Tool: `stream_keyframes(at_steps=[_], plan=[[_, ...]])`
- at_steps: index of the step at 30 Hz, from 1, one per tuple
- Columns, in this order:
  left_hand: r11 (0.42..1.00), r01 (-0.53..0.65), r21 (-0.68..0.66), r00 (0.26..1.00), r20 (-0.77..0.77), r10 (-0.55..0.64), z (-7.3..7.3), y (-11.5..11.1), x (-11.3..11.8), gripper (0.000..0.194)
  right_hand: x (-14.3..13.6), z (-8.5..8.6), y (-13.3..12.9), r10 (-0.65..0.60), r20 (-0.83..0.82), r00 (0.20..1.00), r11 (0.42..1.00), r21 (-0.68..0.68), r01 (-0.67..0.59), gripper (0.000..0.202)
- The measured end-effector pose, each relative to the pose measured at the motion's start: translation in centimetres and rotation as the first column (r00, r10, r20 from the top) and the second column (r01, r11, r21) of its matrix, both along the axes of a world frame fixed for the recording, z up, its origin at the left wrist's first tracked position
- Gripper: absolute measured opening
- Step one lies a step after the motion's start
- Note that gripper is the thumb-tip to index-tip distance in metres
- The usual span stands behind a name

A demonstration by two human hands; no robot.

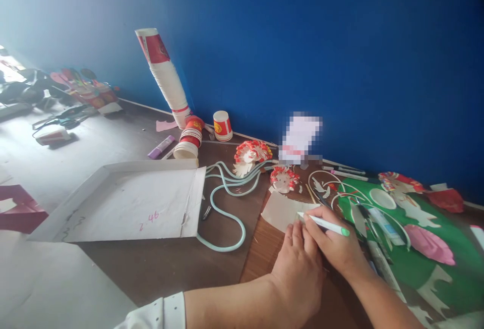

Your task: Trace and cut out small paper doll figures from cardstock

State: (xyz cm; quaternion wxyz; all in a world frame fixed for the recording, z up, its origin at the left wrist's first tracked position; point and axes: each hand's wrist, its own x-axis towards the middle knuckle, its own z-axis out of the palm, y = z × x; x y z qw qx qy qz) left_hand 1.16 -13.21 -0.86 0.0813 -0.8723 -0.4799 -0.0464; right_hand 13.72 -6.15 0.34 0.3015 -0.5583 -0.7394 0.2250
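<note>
My right hand (338, 243) grips a white marker pen (328, 224) with a green end. The pen's tip rests on a curved piece of pale card (279, 210), low in the middle of the view. My left hand (297, 271) lies over the card's near edge with its fingers together, holding it down beside the pen; its thumb is hidden. Just beyond the card sits a cut paper-cup flower (284, 179), red and white, and a second cup flower (252, 152) lies behind it.
A white box lid (124, 203) and a pale blue cable (242, 233) lie left of my hands. A leaning stack of paper cups (168, 84) and an upturned cup (223, 127) stand by the blue wall. Green sheet (412, 273), right, carries tools, scraps and a pink oval (431, 244).
</note>
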Motion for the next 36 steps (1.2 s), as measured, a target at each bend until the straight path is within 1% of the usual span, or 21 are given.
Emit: stream_keyframes(at_steps=[3, 9, 14, 20, 25, 32, 36], plan=[[1.0, 0.003, -0.008, 1.0, -0.01, -0.003, 0.0, 0.0, 0.0, 0.064, 0.1, 0.1, 0.0, 0.023, 0.0, 1.0, 1.0, -0.015, -0.023, 0.015], [1.0, -0.015, 0.006, 1.0, -0.015, 0.015, 0.2, -0.1, 0.1, 0.063, 0.2, 0.2, 0.2, 0.061, -0.018, 0.998, 0.994, -0.088, -0.062, 0.014], [1.0, -0.012, -0.014, 1.0, -0.018, 0.012, 0.4, 0.0, 0.1, 0.062, 0.2, 0.5, 0.4, 0.053, -0.048, 0.997, 0.985, -0.162, -0.06, 0.016], [0.999, -0.036, 0.013, 0.999, 0.008, 0.036, 0.6, 0.1, 0.1, 0.063, 0.1, 0.8, 0.6, 0.05, -0.056, 0.997, 0.974, -0.218, -0.061, 0.017], [0.998, -0.048, 0.042, 0.999, 0.021, 0.047, 0.5, -0.1, 0.2, 0.061, 0.1, 0.9, 0.6, 0.049, -0.04, 0.998, 0.975, -0.217, -0.057, 0.017], [0.999, -0.04, 0.016, 0.999, 0.007, 0.04, 0.4, -0.2, 0.1, 0.06, -0.1, 1.1, 0.5, 0.032, -0.022, 0.999, 0.973, -0.226, -0.036, 0.017], [0.998, -0.047, 0.041, 0.999, 0.007, 0.046, 0.4, -0.3, 0.2, 0.06, -0.1, 1.1, 0.5, 0.031, -0.017, 0.999, 0.975, -0.221, -0.034, 0.017]])
